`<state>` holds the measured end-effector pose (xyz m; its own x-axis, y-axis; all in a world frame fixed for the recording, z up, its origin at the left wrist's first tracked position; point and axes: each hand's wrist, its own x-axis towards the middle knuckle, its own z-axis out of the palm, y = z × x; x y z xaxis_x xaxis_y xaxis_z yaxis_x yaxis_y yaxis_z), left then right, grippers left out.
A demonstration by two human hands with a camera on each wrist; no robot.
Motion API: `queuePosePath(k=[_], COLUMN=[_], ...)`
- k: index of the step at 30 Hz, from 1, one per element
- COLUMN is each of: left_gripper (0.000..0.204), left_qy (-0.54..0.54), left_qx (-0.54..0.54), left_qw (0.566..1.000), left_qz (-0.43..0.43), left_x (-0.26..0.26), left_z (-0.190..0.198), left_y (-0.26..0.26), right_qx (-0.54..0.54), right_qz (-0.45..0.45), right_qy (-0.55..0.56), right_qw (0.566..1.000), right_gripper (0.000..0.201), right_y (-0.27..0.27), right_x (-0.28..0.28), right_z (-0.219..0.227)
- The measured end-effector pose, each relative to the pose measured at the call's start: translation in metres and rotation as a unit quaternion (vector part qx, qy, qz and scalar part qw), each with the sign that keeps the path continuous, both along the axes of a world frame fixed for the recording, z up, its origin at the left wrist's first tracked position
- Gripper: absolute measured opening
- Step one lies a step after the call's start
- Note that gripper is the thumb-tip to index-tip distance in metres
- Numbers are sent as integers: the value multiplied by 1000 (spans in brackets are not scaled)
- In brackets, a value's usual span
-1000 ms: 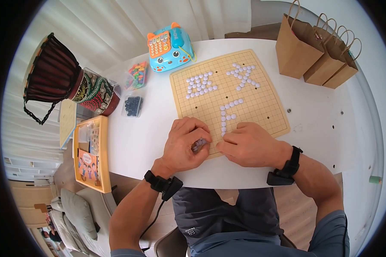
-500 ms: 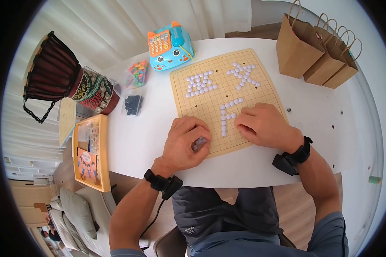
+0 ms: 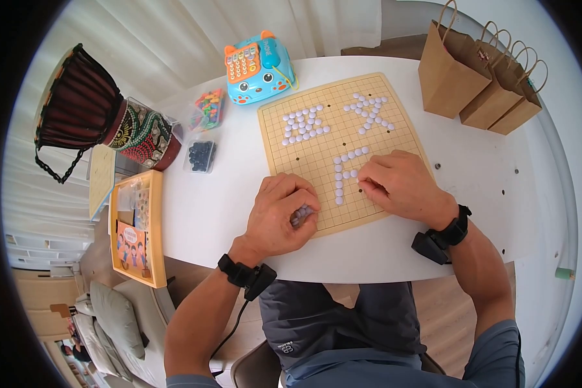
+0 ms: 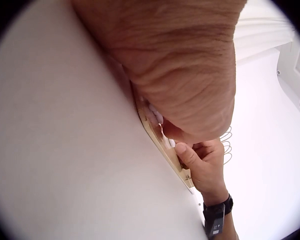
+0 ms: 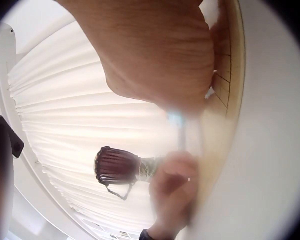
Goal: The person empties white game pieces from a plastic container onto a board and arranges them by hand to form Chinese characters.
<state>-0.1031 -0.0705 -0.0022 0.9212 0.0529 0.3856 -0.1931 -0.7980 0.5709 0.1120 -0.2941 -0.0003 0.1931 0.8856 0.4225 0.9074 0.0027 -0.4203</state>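
A wooden grid board (image 3: 404, 132) lies on the white table, with white go stones (image 3: 339, 184) set out on it in three groups. My left hand (image 3: 281, 213) rests at the board's near left edge, fingers and thumb curled round a cluster of white stones (image 3: 301, 216). Over the board, my right hand (image 3: 404, 187) has its thumb and fingertips pinched together at the end of a short row of stones (image 3: 350, 174). A bit of a white stone (image 3: 359, 181) shows at those fingertips. The palm hides most of the right fingers in the right wrist view.
A clear box of dark stones (image 3: 201, 156) and a box of colourful pieces (image 3: 209, 108) stand left of the board. Behind are a toy telephone (image 3: 258, 69) and a drum (image 3: 142, 132). Paper bags (image 3: 451, 71) stand at the back right, and a wooden tray (image 3: 157, 226) sits left.
My right hand has moved from near the left hand, at the board's front, up and right to the short row, then slightly left toward its end. My left hand has stayed in place.
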Motion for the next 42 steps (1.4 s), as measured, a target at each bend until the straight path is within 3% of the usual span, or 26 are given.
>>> queuePosePath(k=[13,19,26,28,36,42], left_gripper=[24,30,32,39,44,37], left_qy=[4,7,-23,21,9,27], left_qx=[-1,-1,-43,-109,-71,-64], left_qw=[1000,1000,999,993,997,997], left_qz=[0,0,19,31,14,40], left_x=[0,-1,-6,-9,-8,-6], left_z=[1,5,-3,-3,-6,-3], left_y=[0,0,5,4,8,0], right_qx=[-4,10,16,17,-15,-11], right_qz=[-3,6,105,127,195,192], right_qy=[-26,12,28,41,25,2], right_qw=[1000,1000,994,991,980,981], right_gripper=[13,12,19,19,21,17], right_y=[0,0,-1,-1,-1,0], right_x=[-2,-3,-9,-14,-33,-37], right_z=[-1,5,9,9,8,3])
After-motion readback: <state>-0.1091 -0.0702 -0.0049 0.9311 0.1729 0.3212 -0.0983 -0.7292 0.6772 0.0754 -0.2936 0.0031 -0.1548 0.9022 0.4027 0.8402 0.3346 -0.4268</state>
